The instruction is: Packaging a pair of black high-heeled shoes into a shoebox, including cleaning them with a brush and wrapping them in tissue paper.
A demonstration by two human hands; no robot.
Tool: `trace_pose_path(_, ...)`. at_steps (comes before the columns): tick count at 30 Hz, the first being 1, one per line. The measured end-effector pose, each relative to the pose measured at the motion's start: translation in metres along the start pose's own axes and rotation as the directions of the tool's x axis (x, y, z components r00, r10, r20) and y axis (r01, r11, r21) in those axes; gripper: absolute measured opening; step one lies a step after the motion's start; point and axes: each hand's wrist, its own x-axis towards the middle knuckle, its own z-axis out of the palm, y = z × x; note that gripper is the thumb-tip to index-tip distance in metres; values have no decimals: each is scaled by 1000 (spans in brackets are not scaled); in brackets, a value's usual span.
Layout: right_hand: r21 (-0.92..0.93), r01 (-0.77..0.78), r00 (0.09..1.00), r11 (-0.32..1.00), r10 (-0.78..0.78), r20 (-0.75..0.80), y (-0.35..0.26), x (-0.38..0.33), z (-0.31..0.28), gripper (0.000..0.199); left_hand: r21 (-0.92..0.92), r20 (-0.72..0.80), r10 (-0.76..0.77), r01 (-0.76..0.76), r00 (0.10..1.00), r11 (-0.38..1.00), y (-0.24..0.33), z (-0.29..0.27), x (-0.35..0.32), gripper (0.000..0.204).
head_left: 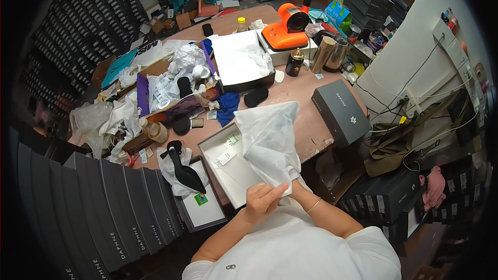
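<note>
My left hand (261, 202) is closed on the open edge of a white dust bag (270, 137), pinching the cloth between thumb and fingers. My right hand (299, 192) reaches into the bag's mouth, so its fingers are hidden under the cloth. The bag stands up over the right side of an open white-lined shoe box (228, 184). A small white tag (226, 156) lies in that box. Left of it, a black heeled shoe (187, 173) rests on white wrapping over another open box (202, 212), beside a green and yellow card (200, 199).
A closed dark grey shoe box (341, 113) sits at the table's right edge. Further back are a box of crumpled paper (176, 80), a white-topped box (238, 57) and an orange device (284, 33). Dark shoe boxes (98, 202) line the left side.
</note>
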Motion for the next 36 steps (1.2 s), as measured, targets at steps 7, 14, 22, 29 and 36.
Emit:
trace_pose_path(7,-444,-90,984,892,149,100,-7,28,-46,48,16,530,-181,204,828,979,-5,15,-40,46)
trace_pose_path(14,-976,170,794,139,567,219,60,77,-123,56,329,-727,-553,913,407,239,-146,-126,-126,73)
trace_pose_path(22,-629,255,788,735,219,576,-67,121,-12,55,-182,-632,-767,983,-109,10,-196,-180,-155,63)
trace_pose_path(29,267,-865,454,426,434,778,-51,132,60,79,478,-362,-635,721,682,502,-61,-138,-109,58)
trace_pose_path(36,-164,-870,8,465,344,939,-4,148,36,66,700,-7,-447,323,895,637,-33,-163,-88,52)
